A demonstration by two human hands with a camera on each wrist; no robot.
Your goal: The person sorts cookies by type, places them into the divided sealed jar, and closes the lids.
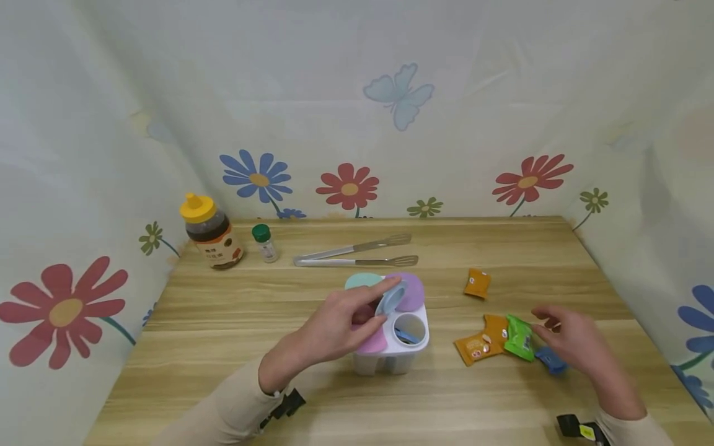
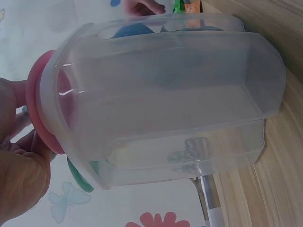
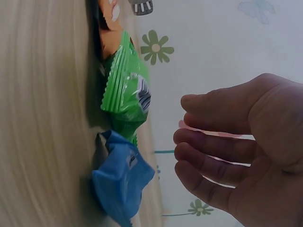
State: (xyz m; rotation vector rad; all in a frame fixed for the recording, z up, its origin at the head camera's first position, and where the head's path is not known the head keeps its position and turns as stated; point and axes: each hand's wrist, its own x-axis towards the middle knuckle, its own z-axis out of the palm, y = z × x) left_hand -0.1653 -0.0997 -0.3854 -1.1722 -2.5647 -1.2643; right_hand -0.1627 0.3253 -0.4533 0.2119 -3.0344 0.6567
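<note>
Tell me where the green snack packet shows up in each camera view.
Head: the green snack packet lies right of centre on the wooden table, beside the right hand.
Left wrist: only a green sliver at the top edge, beyond the clear container.
Right wrist: upper centre-left, above the blue packet.
Shared landmark: the orange packet touching it.

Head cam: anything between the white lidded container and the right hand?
Yes. Between the container and the right hand lie two orange packets and a green packet on the table; a blue packet sits just under the hand.
</note>
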